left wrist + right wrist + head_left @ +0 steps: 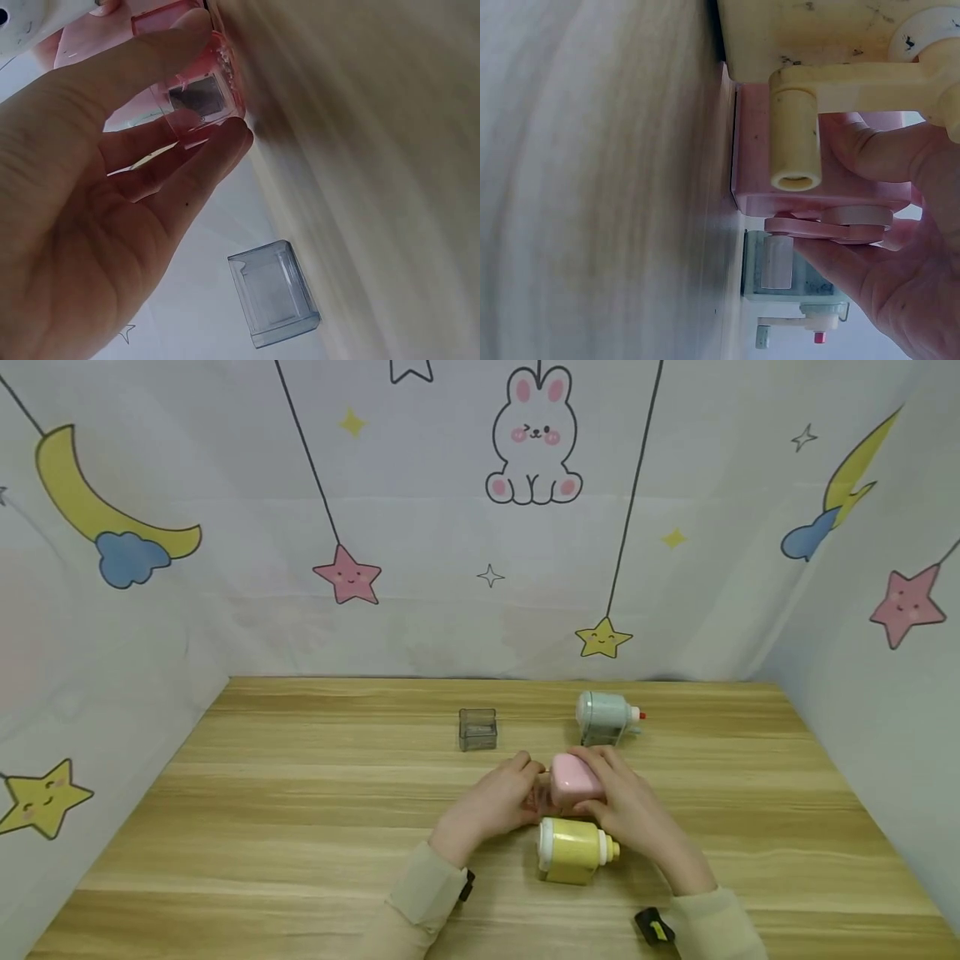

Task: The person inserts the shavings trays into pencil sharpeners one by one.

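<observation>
A pink crank pencil sharpener [574, 779] stands on the table, and my right hand [632, 800] grips its body from the right, near its crank. On the other side my left hand [491, 797] pinches a see-through pink shavings drawer [202, 101] between thumb and fingers, right at the sharpener's left end. A dark patch shows inside that drawer in the left wrist view. Just in front of both hands is a yellow crank pencil sharpener [572, 852]; its crank handle [795, 142] looms close in the right wrist view.
A pale green pencil sharpener [602, 714] with a red-tipped part stands behind the pink one. To its left sits a see-through grey shavings drawer [477, 731]. Printed cloth walls [420, 635] enclose the wooden table [300, 827] at the back and sides.
</observation>
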`<state>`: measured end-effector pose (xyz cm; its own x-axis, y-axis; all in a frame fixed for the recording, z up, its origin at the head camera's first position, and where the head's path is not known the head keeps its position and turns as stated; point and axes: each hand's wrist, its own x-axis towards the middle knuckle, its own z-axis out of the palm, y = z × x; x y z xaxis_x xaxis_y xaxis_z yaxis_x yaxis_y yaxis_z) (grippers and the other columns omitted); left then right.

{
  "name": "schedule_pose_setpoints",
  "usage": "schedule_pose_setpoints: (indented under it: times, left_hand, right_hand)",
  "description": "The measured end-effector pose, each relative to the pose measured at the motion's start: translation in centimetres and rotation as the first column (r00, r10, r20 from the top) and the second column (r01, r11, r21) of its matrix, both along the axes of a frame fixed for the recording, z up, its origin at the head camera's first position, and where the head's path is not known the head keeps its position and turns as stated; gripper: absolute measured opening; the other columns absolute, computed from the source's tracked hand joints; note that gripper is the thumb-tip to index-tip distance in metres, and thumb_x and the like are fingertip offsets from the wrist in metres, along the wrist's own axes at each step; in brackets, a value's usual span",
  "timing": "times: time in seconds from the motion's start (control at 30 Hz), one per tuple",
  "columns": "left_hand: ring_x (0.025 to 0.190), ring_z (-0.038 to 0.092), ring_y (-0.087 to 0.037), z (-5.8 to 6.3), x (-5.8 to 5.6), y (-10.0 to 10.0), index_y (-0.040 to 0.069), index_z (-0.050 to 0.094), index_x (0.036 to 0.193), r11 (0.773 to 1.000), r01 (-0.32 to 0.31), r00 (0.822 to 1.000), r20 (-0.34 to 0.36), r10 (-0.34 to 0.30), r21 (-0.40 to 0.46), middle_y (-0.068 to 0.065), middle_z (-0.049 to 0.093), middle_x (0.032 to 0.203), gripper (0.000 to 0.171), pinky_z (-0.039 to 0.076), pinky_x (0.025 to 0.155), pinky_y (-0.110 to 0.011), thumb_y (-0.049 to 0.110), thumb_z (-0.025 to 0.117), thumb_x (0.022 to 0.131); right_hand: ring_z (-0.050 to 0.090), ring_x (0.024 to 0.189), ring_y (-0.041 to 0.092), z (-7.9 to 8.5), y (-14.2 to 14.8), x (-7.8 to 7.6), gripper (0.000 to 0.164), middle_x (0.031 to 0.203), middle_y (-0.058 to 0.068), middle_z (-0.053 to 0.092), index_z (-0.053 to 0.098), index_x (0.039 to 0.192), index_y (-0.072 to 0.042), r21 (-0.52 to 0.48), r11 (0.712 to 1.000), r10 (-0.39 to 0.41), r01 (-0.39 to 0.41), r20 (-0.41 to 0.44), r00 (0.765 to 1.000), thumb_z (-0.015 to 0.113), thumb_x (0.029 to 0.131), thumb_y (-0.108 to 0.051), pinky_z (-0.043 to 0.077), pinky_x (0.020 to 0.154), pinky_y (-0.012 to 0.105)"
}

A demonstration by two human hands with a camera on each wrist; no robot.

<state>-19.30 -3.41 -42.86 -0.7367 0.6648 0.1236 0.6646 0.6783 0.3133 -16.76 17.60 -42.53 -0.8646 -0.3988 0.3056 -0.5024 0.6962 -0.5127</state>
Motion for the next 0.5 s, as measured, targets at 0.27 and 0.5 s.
schedule_pose_setpoints:
  times: [0.27,0.5]
  left_hand:
    - [0.086,0.05,-0.014,0.0,-0.16,0.25,-0.002,0.044,0.124,1.0,-0.001,1.0,0.017,0.001,0.007,-0.009,0.053,0.102,0.063,0.05,0.079,-0.028,0.023,0.072,0.074]
    - [0.093,0.051,-0.017,0.11,-0.15,0.56,-0.002,0.034,0.131,1.0,-0.001,0.999,0.05,-0.001,0.031,-0.013,0.053,0.109,0.074,0.05,0.084,-0.031,0.018,0.073,0.071]
  right_hand:
    - [0.05,0.099,0.024,0.17,-0.19,-0.06,0.07,0.117,0.008,0.048,0.041,0.132,-0.016,-0.001,1.0,0.008,-0.008,0.005,1.0,0.074,0.071,-0.011,0.049,0.08,0.052]
    - [0.05,0.098,0.024,0.18,-0.17,-0.01,0.069,0.116,0.008,0.049,0.042,0.131,-0.016,-0.009,1.0,-0.004,0.004,0.011,1.0,0.074,0.071,-0.01,0.049,0.08,0.052]
